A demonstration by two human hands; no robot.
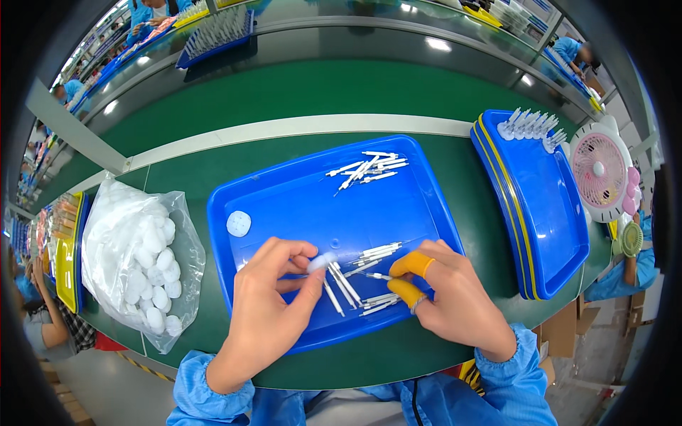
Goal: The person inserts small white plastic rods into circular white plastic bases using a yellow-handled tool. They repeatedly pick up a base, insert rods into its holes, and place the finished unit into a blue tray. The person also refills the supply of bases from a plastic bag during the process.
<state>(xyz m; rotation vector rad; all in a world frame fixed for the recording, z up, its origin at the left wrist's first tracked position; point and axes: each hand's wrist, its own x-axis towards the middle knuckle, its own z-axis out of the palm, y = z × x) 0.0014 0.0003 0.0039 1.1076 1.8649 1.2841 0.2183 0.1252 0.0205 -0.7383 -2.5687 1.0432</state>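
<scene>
- Pinching cap (322,262) between thumb and finger of left hand (271,298), just toward 7 o'clock from middle of tray (284,206).
- Clamping stick (379,275) between thumb and finger of right hand (455,285), toward 4 o'clock.
- Probably light, stiff, smooth; thin end perhaps fragile, shaft better for gripping.
- Long axis near 9-to-3, narrow end seemingly toward 9.
- By cap, sticks (346,284) aimed toward 5.

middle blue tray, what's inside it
The tray holds a white disc at left and loose white sticks toward the far right and near the right hand. Anything directly beneath that hand or the left hand is covered.
</scene>
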